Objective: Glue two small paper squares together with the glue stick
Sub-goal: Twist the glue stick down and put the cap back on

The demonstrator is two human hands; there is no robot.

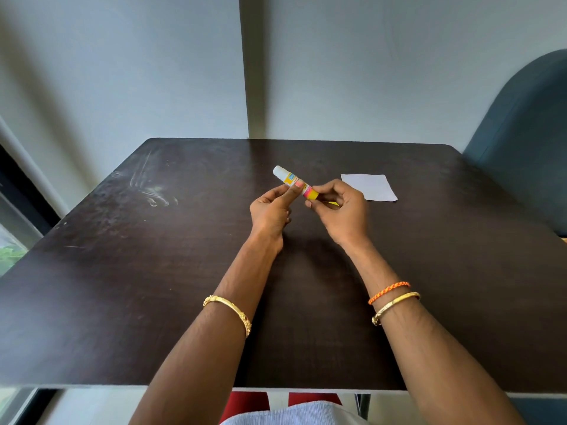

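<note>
Glue stick (297,184) was held above the table (153,271), white cap on | pinched by left hand (271,207) and right hand (340,207) | paper square (372,187) lay just beyond the right hand.

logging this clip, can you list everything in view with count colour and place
glue stick: 1, yellow and pink with a white cap, held above the table
paper: white, on the table right of the hands; count unclear
table: 1, dark brown, fills the middle
chair: 1, blue-grey, far right
wall: pale grey, behind the table
bangles: 2, gold, one per forearm
thread band: 1, orange, right forearm
left hand: holds the stick near the cap
right hand: holds its base end
</note>
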